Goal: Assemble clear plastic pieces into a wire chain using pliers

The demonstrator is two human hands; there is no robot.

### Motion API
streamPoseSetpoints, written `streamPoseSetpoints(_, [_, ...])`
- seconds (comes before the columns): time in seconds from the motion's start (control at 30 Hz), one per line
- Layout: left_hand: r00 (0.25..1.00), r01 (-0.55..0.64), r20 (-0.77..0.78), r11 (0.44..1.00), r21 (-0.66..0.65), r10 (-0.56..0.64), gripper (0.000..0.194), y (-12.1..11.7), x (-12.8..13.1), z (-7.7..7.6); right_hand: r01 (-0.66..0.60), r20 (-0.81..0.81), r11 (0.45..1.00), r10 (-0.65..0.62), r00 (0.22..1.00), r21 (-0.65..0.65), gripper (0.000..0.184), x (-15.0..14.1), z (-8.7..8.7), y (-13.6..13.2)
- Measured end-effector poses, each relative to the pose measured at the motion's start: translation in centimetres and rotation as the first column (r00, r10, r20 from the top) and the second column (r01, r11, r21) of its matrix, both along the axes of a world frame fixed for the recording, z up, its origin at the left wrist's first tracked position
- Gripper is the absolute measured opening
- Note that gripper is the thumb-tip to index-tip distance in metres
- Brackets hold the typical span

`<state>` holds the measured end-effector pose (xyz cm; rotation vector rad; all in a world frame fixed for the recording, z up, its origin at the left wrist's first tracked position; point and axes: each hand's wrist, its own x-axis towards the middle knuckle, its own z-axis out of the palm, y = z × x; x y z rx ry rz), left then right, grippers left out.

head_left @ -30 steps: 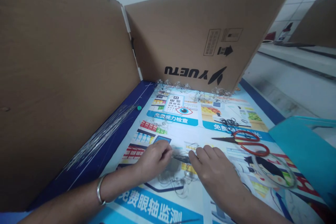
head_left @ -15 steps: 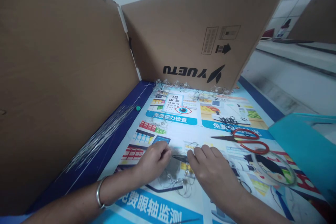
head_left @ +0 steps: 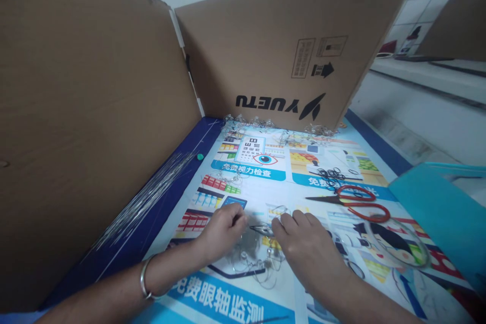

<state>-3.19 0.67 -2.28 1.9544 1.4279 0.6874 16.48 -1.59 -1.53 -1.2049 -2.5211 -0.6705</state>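
Note:
My right hand (head_left: 304, 238) is closed around pliers with pointed jaws (head_left: 261, 230), whose tips point left and stand slightly apart. Facing the tips, my left hand (head_left: 226, 225) is closed in a pinch; what lies between its fingers is too small to make out. Below and between both hands is a tangle of thin silvery wire loops with clear beads (head_left: 246, 260), close above or on the printed sheet. Whether the wire runs into my left fingers cannot be seen.
Red-handled scissors (head_left: 364, 202) lie right, beside black rings (head_left: 330, 176) and a clear coil (head_left: 425, 258). Straight wires (head_left: 148, 200) lie left, near a green lump (head_left: 200, 157). Cardboard panels (head_left: 266, 55) wall the back and left. A turquoise container (head_left: 429, 202) stands right.
The pliers' jaws were closed together and now stand slightly apart. The wire loops below have shifted a little. Both hands stay almost in place.

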Motion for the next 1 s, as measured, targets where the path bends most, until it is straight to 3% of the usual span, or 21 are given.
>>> streamPoseSetpoints(1.0, [0.999, -0.032, -0.028, 0.999, 0.007, 0.032, 0.023, -0.3, 0.22, 0.22, -0.013, 0.004, 1.0, 0.013, 1.0, 0.014, 0.019, -0.11, -0.17, -0.13])
